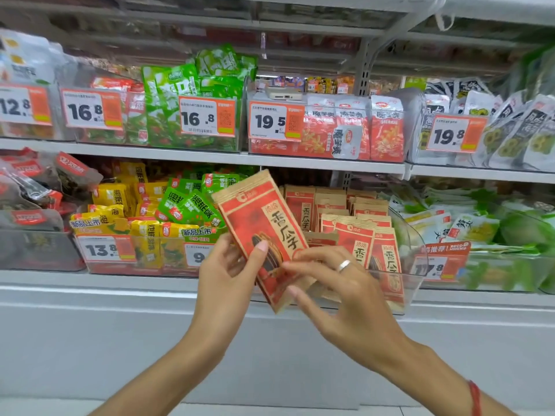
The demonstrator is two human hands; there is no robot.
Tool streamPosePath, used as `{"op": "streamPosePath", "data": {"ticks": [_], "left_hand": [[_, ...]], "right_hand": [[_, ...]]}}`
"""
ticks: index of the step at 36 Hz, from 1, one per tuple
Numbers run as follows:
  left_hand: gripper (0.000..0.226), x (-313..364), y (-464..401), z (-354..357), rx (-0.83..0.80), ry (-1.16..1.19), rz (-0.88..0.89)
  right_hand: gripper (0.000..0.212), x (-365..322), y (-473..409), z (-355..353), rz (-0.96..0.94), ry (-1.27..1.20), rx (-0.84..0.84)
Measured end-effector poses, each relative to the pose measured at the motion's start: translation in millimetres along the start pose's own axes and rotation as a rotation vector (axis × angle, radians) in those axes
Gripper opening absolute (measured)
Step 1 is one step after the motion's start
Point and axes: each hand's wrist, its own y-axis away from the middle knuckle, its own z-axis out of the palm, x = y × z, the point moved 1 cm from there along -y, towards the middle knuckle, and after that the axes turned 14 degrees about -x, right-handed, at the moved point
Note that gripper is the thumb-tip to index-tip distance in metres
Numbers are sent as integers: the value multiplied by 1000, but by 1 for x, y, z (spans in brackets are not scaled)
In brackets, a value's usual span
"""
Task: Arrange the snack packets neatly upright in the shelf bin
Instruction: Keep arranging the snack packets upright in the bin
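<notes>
Shop shelving, two stocked tiers above a white base panel; you face the lower tier. Left: yellow and green packets (pixel 150 211) in a bin with price tags, untouched. Centre: your left hand (pixel 228 274), fingers curled round the lower left edge of a stack of red-and-brown snack packets (pixel 258 226), thumb on the front face. The stack's long axis runs from lower right up to upper left, so it leans left, top edge away from you. Right of it: your right hand (pixel 333 283), ring on one finger, fingertips pinching the stack's lower right corner. Beyond and to the right: the clear shelf bin (pixel 411 280), holding more of the same packets (pixel 369 235), mostly upright in rows, with a gap at its front left. The bin lies just behind and right of the held stack, so your right hand is nearer; the stack likely needs tipping upright before it goes in.
</notes>
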Motion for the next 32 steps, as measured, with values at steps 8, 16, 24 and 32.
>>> {"op": "streamPosePath", "data": {"ticks": [8, 16, 24, 32], "left_hand": [[41, -9, -2, -17, -287, -809, 169], [40, -13, -3, -17, -313, -943, 337], [25, -26, -40, -65, 93, -983, 440], [41, -98, -95, -100, 111, -1359, 446]], "right_hand": [[61, 7, -9, -26, 107, 36, 155], [17, 14, -10, -35, 56, -319, 38], [19, 23, -34, -76, -61, -24, 385], [13, 67, -87, -67, -139, 403, 303]]}}
